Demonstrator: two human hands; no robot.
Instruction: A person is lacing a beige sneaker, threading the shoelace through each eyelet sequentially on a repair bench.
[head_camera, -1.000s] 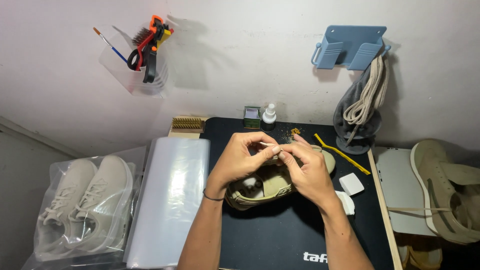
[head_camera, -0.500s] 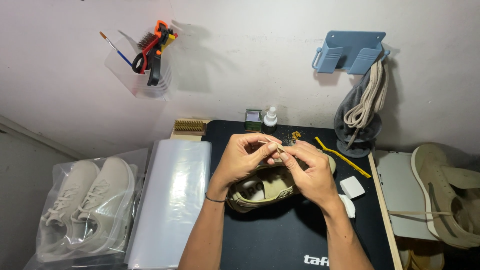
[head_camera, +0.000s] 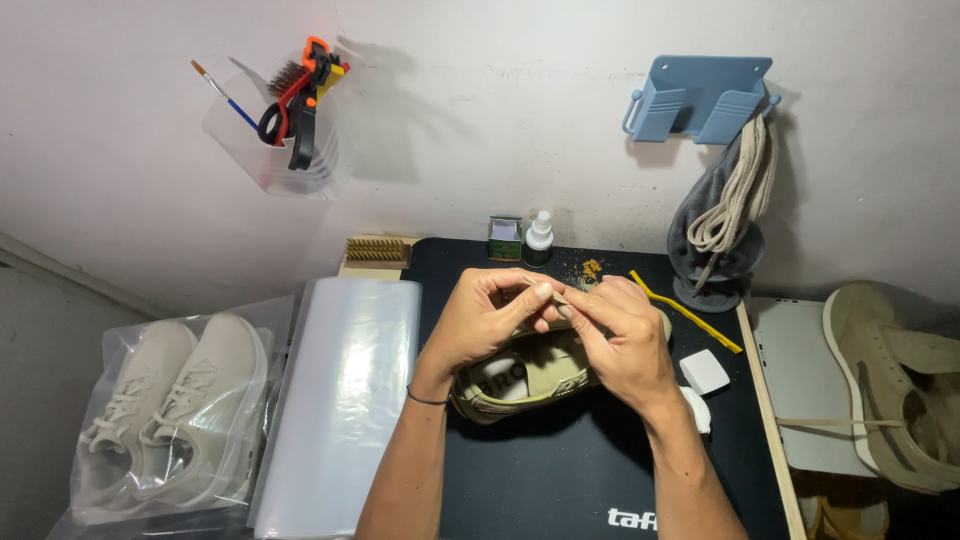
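Observation:
A tan low-top shoe (head_camera: 520, 380) lies on its side on a black mat (head_camera: 580, 470). Above it my left hand (head_camera: 490, 320) and my right hand (head_camera: 620, 335) meet, fingertips pinching a thin beige shoelace (head_camera: 556, 297) between them. Both hands hover over the shoe's opening and hide its upper part and the lace's other end.
A pair of pale sneakers in a clear bag (head_camera: 160, 410) and a roll of clear plastic (head_camera: 340, 400) lie at the left. A brush (head_camera: 376, 250), a spray bottle (head_camera: 540, 238), a yellow tool (head_camera: 685, 312), a white eraser block (head_camera: 704, 372) and another shoe (head_camera: 890, 390) surround the mat.
My hands have stayed together over the shoe, with only small finger movements on the lace. The view has shifted slightly.

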